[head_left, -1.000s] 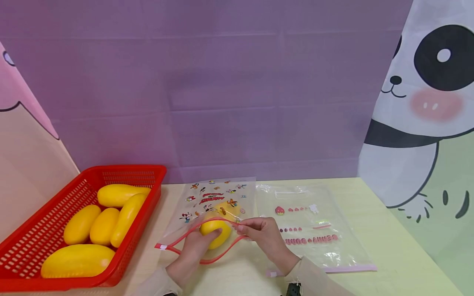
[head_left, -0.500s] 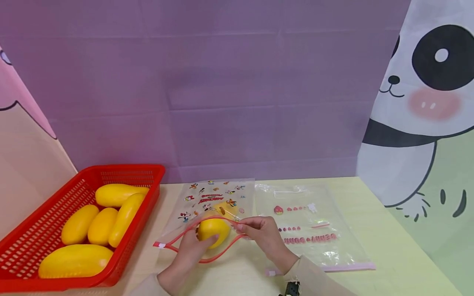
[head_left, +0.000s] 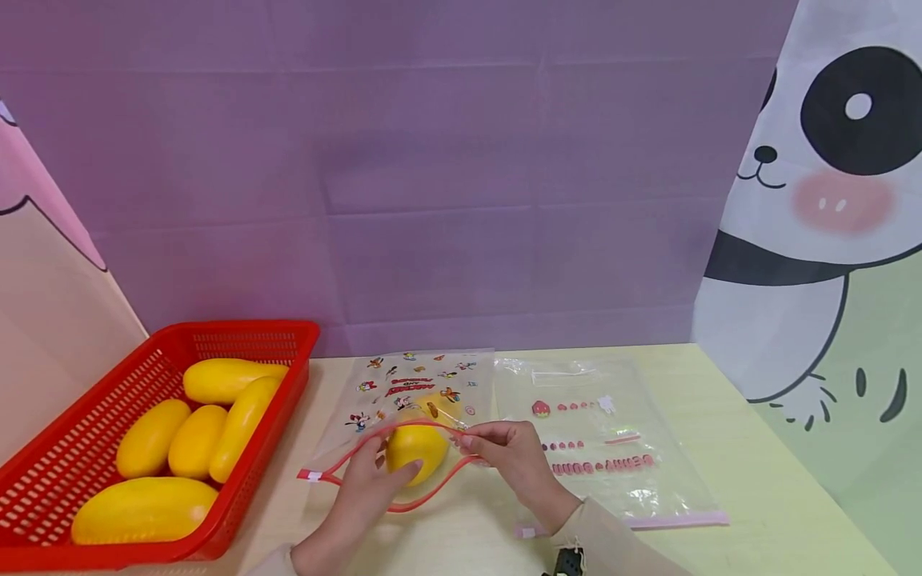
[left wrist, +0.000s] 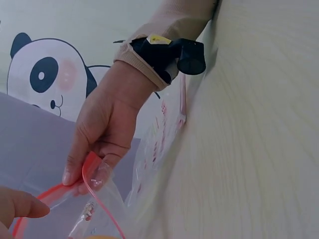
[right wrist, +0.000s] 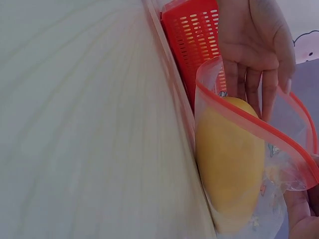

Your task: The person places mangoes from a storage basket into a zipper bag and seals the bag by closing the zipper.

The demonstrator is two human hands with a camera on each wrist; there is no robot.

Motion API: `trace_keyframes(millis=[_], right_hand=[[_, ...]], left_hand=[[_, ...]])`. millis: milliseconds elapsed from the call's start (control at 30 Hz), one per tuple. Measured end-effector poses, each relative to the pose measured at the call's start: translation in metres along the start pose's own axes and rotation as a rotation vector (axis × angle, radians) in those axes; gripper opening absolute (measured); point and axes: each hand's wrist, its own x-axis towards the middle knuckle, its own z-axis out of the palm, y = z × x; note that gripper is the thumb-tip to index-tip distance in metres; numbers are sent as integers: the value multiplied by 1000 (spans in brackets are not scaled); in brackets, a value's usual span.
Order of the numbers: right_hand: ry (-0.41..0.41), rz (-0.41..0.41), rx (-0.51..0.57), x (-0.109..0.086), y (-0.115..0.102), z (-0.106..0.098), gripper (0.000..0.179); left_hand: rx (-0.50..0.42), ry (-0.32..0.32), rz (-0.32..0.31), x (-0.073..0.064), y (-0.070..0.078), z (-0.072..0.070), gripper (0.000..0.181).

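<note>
A clear zip bag (head_left: 414,382) with cartoon prints and a red zip edge lies on the table, its mouth spread. Inside rests a smooth yellow oblong fruit (head_left: 418,452), seen through the plastic in the right wrist view. My left hand (head_left: 367,484) reaches into the mouth beside the fruit's near end; its fingers (right wrist: 253,84) look straight and do not grip it. Whether they touch the fruit I cannot tell. With thumb and fingers, my right hand (head_left: 511,460) pinches the red zip edge at the right corner, clearly seen in the left wrist view.
At the left stands a red perforated basket (head_left: 306,376) with several yellow fruits (head_left: 144,510). A second clear zip bag (head_left: 612,488), with pink prints and a pale purple zip, lies flat at the right. A purple backdrop (head_left: 432,160) rises behind the table.
My left hand has drawn back from the fruit toward the near left, its thumb sliding off the fruit's top. The fruit stays in the bag. My right hand keeps its pinch.
</note>
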Motion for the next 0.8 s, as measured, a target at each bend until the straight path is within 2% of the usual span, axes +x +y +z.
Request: trace_keyframes(millis=[200,367,500,733,800], right_hand=[[-4,2,27,0,0,0,27],[-4,6,41,0,-1,1,27],[-6,9,32,0,-1,1,28],[-3,-2,18,0,-1,0,28],[0,-3,10,0,-1,0,28]], left_hand=[[3,-28,45,-9,4,-4,60],[5,-80,95,-17,10,-10,55],[6,-143,108,-20,16,-19,54],[24,-224,75,-20,25,-32,52],[22,-255,94,-20,26,-36,52]])
